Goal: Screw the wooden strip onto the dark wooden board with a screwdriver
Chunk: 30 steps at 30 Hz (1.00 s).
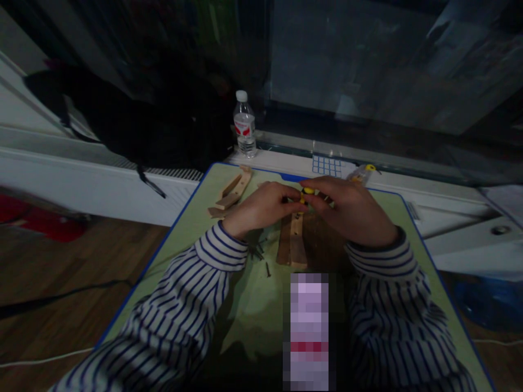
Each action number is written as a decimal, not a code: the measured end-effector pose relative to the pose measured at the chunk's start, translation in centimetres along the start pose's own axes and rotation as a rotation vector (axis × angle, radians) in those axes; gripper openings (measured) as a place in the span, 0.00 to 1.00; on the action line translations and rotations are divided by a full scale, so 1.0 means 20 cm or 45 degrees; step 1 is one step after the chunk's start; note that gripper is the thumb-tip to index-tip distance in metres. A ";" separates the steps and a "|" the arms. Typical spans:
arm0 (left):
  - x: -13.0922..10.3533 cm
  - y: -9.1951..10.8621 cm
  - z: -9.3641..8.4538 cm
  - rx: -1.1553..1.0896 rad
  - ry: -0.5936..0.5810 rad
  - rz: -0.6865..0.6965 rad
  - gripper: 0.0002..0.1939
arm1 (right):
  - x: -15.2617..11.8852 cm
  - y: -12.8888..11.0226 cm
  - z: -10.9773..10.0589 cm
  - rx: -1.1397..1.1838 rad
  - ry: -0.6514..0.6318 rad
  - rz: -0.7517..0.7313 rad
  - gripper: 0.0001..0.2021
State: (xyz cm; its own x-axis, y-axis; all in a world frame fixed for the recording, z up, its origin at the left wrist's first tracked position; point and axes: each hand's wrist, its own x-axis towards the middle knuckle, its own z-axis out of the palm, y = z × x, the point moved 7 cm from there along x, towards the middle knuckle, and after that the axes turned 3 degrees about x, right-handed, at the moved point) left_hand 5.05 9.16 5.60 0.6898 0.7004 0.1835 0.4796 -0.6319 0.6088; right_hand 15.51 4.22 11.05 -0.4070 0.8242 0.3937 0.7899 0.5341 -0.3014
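Observation:
Both hands meet over a wooden piece with holes (297,239) that lies on the green table (249,321). A small yellow and black tool (308,191) stands above the far end of this piece. My left hand (269,204) is closed round the tool's lower part with thumb and fingers. From the other side my right hand (341,204) pinches the same tool near its top. Several screws (267,269) lie on the table to the left of the wooden piece. More shaped wooden parts (232,190) rest at the table's far left.
Behind the table, a water bottle (245,128) stands on the sill, with a black bag (163,120) to its left. A blue-lined grid sheet (327,166) and a clear bag with a yellow item (362,173) are at the back right.

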 end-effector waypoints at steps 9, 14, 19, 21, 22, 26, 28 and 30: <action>0.00 0.04 0.00 -0.016 -0.049 0.050 0.14 | 0.00 0.00 -0.02 -0.172 0.086 0.039 0.13; -0.01 0.01 -0.01 0.037 0.034 -0.036 0.14 | 0.00 0.00 -0.02 -0.172 0.102 0.021 0.13; 0.00 0.01 -0.01 0.047 0.045 -0.024 0.14 | 0.01 -0.01 -0.02 -0.164 0.098 0.010 0.14; 0.00 0.01 -0.01 0.063 0.040 -0.015 0.13 | 0.00 -0.01 -0.01 -0.106 0.070 0.002 0.16; 0.00 0.01 -0.01 0.074 0.037 -0.009 0.13 | 0.00 -0.02 -0.01 -0.068 0.053 -0.008 0.16; -0.01 0.02 -0.01 0.111 0.017 0.017 0.12 | 0.00 -0.03 0.00 -0.006 0.003 -0.036 0.15; -0.01 0.03 -0.02 0.128 0.011 0.015 0.13 | 0.00 -0.03 -0.01 -0.024 0.006 -0.018 0.14; -0.01 0.03 -0.02 0.134 -0.008 0.011 0.13 | 0.00 -0.02 -0.01 -0.050 0.020 0.008 0.14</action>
State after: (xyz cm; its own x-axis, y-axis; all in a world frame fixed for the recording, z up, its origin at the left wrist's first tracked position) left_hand 5.03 8.74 6.24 0.6977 0.6926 0.1834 0.5276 -0.6698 0.5225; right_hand 15.28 3.98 11.32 -0.3950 0.8242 0.4058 0.8098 0.5210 -0.2698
